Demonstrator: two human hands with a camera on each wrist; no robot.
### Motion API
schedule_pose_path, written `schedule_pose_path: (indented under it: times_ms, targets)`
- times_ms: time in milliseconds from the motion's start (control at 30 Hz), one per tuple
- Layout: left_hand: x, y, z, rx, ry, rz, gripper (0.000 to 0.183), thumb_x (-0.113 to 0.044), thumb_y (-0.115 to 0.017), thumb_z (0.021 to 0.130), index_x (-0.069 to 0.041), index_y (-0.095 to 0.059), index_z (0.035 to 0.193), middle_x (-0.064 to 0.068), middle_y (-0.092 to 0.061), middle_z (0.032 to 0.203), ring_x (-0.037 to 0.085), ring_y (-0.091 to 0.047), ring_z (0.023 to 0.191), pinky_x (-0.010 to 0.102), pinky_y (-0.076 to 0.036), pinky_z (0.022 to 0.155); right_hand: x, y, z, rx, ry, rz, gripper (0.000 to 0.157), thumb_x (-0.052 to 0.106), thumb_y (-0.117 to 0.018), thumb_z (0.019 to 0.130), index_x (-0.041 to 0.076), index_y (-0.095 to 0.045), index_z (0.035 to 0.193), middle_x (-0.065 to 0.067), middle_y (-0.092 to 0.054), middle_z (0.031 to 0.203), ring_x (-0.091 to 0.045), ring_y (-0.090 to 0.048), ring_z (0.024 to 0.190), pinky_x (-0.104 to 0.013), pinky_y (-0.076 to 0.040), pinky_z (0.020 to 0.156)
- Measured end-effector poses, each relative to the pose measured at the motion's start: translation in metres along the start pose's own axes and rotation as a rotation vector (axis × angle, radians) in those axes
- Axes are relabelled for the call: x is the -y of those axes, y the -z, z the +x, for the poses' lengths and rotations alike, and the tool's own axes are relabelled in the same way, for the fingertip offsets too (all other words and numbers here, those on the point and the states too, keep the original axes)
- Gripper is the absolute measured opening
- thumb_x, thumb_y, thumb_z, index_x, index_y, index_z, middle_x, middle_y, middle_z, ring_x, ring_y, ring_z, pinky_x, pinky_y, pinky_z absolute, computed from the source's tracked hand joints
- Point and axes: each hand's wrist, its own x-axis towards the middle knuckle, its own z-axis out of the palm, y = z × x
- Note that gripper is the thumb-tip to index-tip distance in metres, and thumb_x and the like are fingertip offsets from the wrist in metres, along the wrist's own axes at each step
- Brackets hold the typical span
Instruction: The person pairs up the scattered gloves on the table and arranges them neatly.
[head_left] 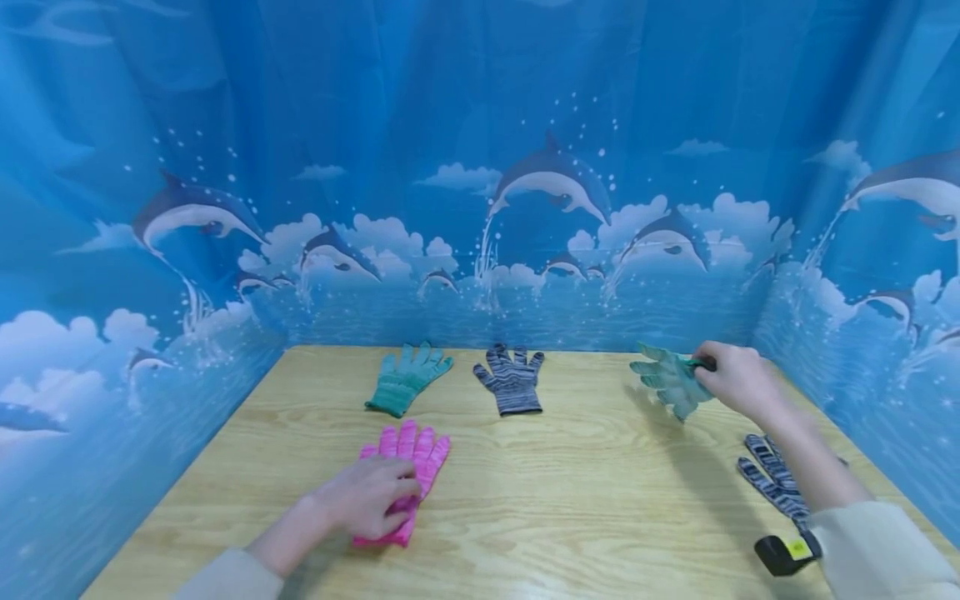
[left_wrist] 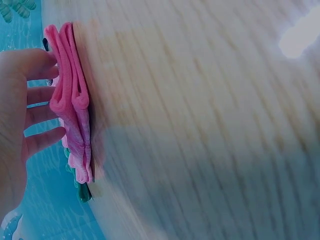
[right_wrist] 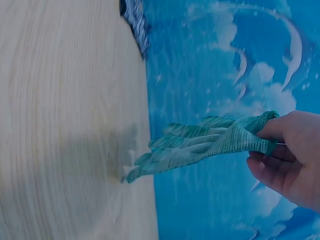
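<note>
A pink knit glove (head_left: pixel 407 443) lies on the table at front left, its fingers pointing away. Over it is my left hand (head_left: pixel 367 496), fingers loosely bent; the left wrist view shows these fingers (left_wrist: pixel 44 116) beside the thick pink layers (left_wrist: pixel 75 107), not wrapped round them. Whether they touch is hard to tell. At the back right, my right hand (head_left: pixel 738 379) pinches the cuff of a green knit glove (head_left: pixel 670 382). This glove (right_wrist: pixel 200 142) hangs above the table with its fingers pointing left in the head view.
Another green glove (head_left: pixel 405 385) and a black-and-grey striped glove (head_left: pixel 514 385) lie flat along the back. More striped knitwear (head_left: pixel 772 475) lies under the right forearm, partly hidden. A black device with a yellow label (head_left: pixel 783 554) is by the right sleeve. Dolphin-print curtains (head_left: pixel 465 308) enclose the table (head_left: pixel 570 500).
</note>
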Motion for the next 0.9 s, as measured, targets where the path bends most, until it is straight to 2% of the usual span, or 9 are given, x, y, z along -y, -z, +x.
schedule_pose_path:
  times_ms: [233, 400, 500, 600, 733, 900]
  targets:
    - [0.002, -0.001, -0.001, -0.023, 0.005, -0.011, 0.012, -0.026, -0.068, 0.076, -0.020, -0.061, 0.083, -0.013, -0.038, 0.077, 0.000, -0.033, 0.065, 0.016, -0.035, 0.060, 0.037, -0.001, -0.003, -0.046, 0.133, 0.015, 0.013, -0.001, -0.054, 0.086, -0.005, -0.062, 0.095, -0.013, -0.061, 0.079, -0.016, -0.045, 0.056, -0.032, -0.036, 0.050]
    - [0.003, -0.001, 0.000, -0.036, 0.012, -0.032, 0.011, -0.027, -0.067, 0.077, -0.019, -0.063, 0.083, -0.013, -0.040, 0.076, 0.000, -0.033, 0.065, 0.015, -0.031, 0.057, 0.055, -0.003, -0.007, -0.060, 0.202, 0.006, 0.009, -0.003, -0.057, 0.084, -0.002, -0.064, 0.091, -0.009, -0.062, 0.079, -0.014, -0.048, 0.059, -0.031, -0.040, 0.052]
    - [0.005, 0.000, -0.003, -0.079, 0.026, -0.045, 0.010, -0.025, -0.068, 0.076, -0.018, -0.064, 0.083, -0.010, -0.045, 0.076, 0.002, -0.038, 0.066, 0.016, -0.034, 0.058, 0.065, -0.006, -0.008, -0.063, 0.243, -0.007, 0.008, -0.003, -0.060, 0.083, 0.001, -0.064, 0.089, -0.007, -0.062, 0.079, -0.013, -0.051, 0.062, -0.031, -0.043, 0.054]
    - [0.010, 0.002, -0.003, -0.136, 0.045, -0.046, 0.012, -0.023, -0.069, 0.076, -0.014, -0.065, 0.082, -0.006, -0.053, 0.078, 0.005, -0.046, 0.070, 0.022, -0.042, 0.063, 0.073, -0.009, -0.010, -0.074, 0.299, -0.011, 0.009, -0.004, -0.062, 0.081, 0.002, -0.065, 0.088, -0.007, -0.063, 0.079, -0.013, -0.054, 0.063, -0.031, -0.045, 0.055]
    - [0.021, 0.005, 0.001, -0.168, 0.089, -0.045, 0.012, -0.019, -0.069, 0.077, -0.010, -0.065, 0.083, -0.002, -0.056, 0.079, 0.010, -0.051, 0.072, 0.030, -0.046, 0.069, 0.079, -0.013, -0.015, -0.097, 0.356, -0.021, 0.011, -0.006, -0.064, 0.079, 0.003, -0.066, 0.086, -0.005, -0.063, 0.077, -0.010, -0.053, 0.061, -0.030, -0.046, 0.054]
    - [0.037, 0.009, 0.003, -0.133, 0.221, -0.046, 0.012, -0.016, -0.065, 0.083, -0.005, -0.066, 0.088, 0.002, -0.059, 0.080, 0.017, -0.057, 0.076, 0.035, -0.047, 0.073, 0.085, -0.017, -0.020, -0.090, 0.404, -0.015, 0.016, -0.008, -0.064, 0.076, 0.006, -0.066, 0.083, 0.000, -0.061, 0.075, -0.006, -0.051, 0.061, -0.027, -0.045, 0.053]
